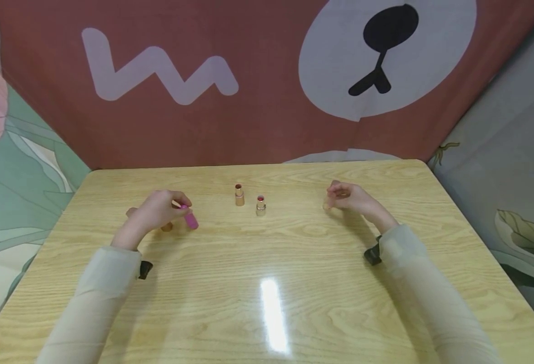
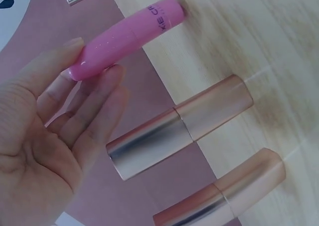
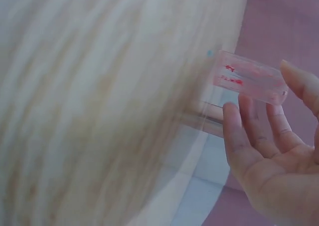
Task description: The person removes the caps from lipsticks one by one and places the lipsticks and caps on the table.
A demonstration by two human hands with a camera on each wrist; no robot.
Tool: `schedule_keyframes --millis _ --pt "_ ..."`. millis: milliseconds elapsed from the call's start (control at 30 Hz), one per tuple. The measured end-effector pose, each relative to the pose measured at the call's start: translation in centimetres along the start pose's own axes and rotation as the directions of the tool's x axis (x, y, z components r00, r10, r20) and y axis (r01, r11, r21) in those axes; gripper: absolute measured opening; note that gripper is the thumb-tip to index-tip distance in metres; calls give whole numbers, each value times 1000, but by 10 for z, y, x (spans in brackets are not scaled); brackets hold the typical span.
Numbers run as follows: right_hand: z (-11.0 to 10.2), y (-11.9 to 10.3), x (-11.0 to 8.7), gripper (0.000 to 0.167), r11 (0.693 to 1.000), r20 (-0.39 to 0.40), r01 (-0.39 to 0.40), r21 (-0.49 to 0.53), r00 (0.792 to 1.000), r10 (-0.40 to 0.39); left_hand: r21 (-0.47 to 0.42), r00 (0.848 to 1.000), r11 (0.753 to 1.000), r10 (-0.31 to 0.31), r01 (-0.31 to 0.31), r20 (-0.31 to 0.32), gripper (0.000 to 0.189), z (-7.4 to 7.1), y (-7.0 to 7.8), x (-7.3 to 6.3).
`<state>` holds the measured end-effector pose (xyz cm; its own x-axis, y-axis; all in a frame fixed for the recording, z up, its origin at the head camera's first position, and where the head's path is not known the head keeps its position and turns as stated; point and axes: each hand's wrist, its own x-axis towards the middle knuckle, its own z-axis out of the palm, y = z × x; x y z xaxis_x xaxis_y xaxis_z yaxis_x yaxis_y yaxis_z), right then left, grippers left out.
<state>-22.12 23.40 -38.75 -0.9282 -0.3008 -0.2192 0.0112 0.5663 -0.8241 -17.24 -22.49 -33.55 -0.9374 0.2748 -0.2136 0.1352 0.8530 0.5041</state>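
Observation:
In the left wrist view, my left hand pinches the rounded end of a pink lipstick tube between thumb and fingers. Its lettered end points at the tabletop; whether it touches is unclear. Two rose-gold lipstick tubes stand beside that hand, partly covered by it in the head view. On the right side of the table, my right hand holds a clear lipstick cap with red smears inside, thumb on one side and fingers on the other. Behind its fingertips, another metallic tube is partly hidden.
Two uncapped lipsticks, a gold one and one with a clear base, stand upright between the hands. The wooden table meets a reddish-brown printed backdrop at its far edge. Light glares off the table's near middle.

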Motion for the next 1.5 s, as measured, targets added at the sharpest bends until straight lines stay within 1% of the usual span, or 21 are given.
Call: schedule_keyframes --millis 133,200,267,367,500,600,700,867,900,967,1100,1200,1367,1500 --pt "-4 -6 -5 51 999 -15 -2 35 1000 3 -52 999 999 10 -12 -33 26 2 0 0" --pt "-6 -12 -7 57 998 -43 7 66 999 -4 -90 999 996 15 -19 -47 28 2 0 0" --pt "-8 -19 -10 59 996 -84 28 85 996 -21 -127 998 992 19 -27 -65 30 3 2 0" --pt "-7 -31 -13 59 993 -128 63 104 991 -49 -181 995 983 20 -36 -93 33 5 4 0" --pt "-2 -45 -15 53 986 -152 115 119 984 -96 -269 991 962 15 -51 -132 33 8 7 3" --pt "5 -54 -15 48 982 -151 151 112 979 -134 -350 989 936 -6 -46 -146 35 10 11 4" --pt "15 -65 -17 45 979 -124 173 104 979 -160 -430 987 902 -34 -37 -154 41 14 19 5" --pt "36 -83 -19 41 978 -56 171 117 985 -165 -573 987 818 -45 -53 -154 44 22 32 9" --pt "40 -87 -20 40 978 -43 168 127 986 -163 -590 987 805 -42 -58 -154 44 23 35 10" --pt "48 -92 -20 40 975 -23 175 141 985 -173 -615 988 786 -40 -60 -148 44 27 40 12" --pt "65 -100 -20 38 971 17 180 156 983 -185 -636 990 770 -40 -54 -133 43 34 49 15" --pt "76 -105 -19 37 973 45 176 150 982 -185 -669 992 741 -28 -63 -124 42 39 56 18" --pt "94 -110 -16 37 967 95 186 175 974 -205 -726 992 681 -5 -92 -130 42 46 67 22" --pt "106 -110 -13 37 957 105 206 202 967 -230 -750 990 651 16 -115 -139 40 50 76 25"
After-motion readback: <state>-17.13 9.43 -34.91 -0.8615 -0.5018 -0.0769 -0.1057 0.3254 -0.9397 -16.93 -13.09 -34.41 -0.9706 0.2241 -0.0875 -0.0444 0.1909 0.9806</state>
